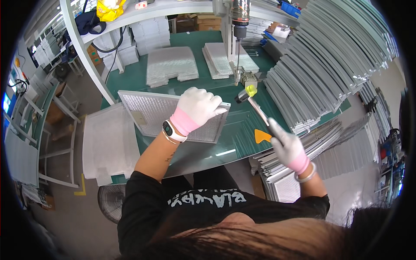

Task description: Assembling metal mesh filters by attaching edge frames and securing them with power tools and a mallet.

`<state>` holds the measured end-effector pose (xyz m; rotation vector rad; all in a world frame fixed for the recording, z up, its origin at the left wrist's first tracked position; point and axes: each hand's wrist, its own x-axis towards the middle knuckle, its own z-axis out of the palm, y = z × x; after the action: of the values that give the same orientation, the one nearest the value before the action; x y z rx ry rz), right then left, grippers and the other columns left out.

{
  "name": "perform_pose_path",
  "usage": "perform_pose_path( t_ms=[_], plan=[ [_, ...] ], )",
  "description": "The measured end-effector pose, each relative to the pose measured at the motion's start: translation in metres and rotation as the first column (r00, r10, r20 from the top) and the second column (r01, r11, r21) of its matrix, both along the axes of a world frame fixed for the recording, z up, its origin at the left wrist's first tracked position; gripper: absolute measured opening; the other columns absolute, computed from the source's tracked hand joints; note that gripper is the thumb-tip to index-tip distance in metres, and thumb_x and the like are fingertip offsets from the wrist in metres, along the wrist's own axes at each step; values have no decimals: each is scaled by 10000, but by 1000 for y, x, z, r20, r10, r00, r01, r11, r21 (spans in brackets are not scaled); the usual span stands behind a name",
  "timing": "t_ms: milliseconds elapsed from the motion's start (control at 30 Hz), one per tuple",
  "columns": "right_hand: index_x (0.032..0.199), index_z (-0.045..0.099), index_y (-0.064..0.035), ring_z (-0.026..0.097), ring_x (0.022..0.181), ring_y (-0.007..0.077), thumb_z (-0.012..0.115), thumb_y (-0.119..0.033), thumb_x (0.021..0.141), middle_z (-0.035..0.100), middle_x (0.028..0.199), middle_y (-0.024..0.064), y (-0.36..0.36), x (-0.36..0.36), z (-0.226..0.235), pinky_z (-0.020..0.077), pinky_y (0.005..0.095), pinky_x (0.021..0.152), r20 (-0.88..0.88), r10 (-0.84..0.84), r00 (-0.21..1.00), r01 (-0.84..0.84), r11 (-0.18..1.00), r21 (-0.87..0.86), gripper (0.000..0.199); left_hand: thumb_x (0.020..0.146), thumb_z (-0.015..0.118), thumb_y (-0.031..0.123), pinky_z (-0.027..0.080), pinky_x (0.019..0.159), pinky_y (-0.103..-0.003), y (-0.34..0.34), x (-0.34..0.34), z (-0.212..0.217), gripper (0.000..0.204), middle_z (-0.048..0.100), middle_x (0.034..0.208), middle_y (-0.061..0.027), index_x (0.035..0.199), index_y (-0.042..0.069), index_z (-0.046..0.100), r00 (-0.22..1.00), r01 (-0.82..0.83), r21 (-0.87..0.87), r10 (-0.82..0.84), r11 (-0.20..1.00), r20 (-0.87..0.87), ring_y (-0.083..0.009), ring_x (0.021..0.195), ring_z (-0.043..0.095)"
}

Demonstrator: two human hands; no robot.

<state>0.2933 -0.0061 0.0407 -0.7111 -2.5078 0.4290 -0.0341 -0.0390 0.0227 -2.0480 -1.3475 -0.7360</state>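
In white and pink gloves, my left hand (pixel 197 106) is closed over the upper edge of a metal-framed mesh panel (pixel 160 110). The panel stands tilted on the green worktable, a small pale patch near its left side. My right hand (pixel 287 147) grips the dark handle of a mallet (pixel 258 109), whose head is black at one end and yellow-green at the other. That head is raised to the right of the panel, apart from it. Below the mallet an orange scraper-like piece (pixel 262 136) lies near the table's front edge.
A drill press (pixel 240 30) with a metal fixture (pixel 249 79) stands behind the mallet. Tall stacks of grey frames (pixel 320 65) rise at right. Clear sheet stacks (pixel 171 65) lie on the green table (pixel 186 41); white sheets (pixel 110 138) hang over its left edge. A fan (pixel 111 203) is below.
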Motion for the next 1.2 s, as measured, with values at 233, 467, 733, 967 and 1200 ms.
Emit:
perform_pose_path(
  t_ms=[233,467,733,967,1200],
  plan=[
    [1448,412,-10,675,672,295,522,-46,919,686,920,199,11,4,-5,542,363,631,-362,76,929,76,918,389,542,770,706,413,426,540,-361,1,1,0,318,508,584,-25,695,145,554,1000,1,26,-1,1000,-15,-221,568,546],
    [1413,439,31,674,685,288,548,-46,932,684,948,187,6,6,25,539,344,649,-277,-16,961,85,967,240,499,765,713,423,419,544,-354,-1,0,0,330,500,579,-24,687,147,550,1000,-13,31,13,999,-23,-217,568,538],
    [1457,420,-116,650,722,384,573,-82,886,621,811,254,17,-7,-21,518,448,638,198,-36,979,62,991,-122,592,757,711,434,409,561,-360,3,-1,-2,343,499,575,-24,681,143,546,1000,-4,50,5,999,-8,-217,565,533],
    [1409,463,-98,577,1052,387,588,-145,876,583,1126,250,70,-46,-115,471,451,915,179,-108,978,114,993,-20,550,694,767,417,381,553,-372,-2,19,2,418,497,533,-28,551,130,499,981,-44,91,26,995,190,-232,547,509],
    [1465,303,38,472,1292,293,695,-159,880,438,1414,213,108,-181,107,378,397,1094,-767,241,595,-176,970,168,732,674,735,263,365,535,-388,-3,40,0,287,488,527,-28,529,122,532,937,-167,105,125,980,326,-238,547,504]
  ],
)
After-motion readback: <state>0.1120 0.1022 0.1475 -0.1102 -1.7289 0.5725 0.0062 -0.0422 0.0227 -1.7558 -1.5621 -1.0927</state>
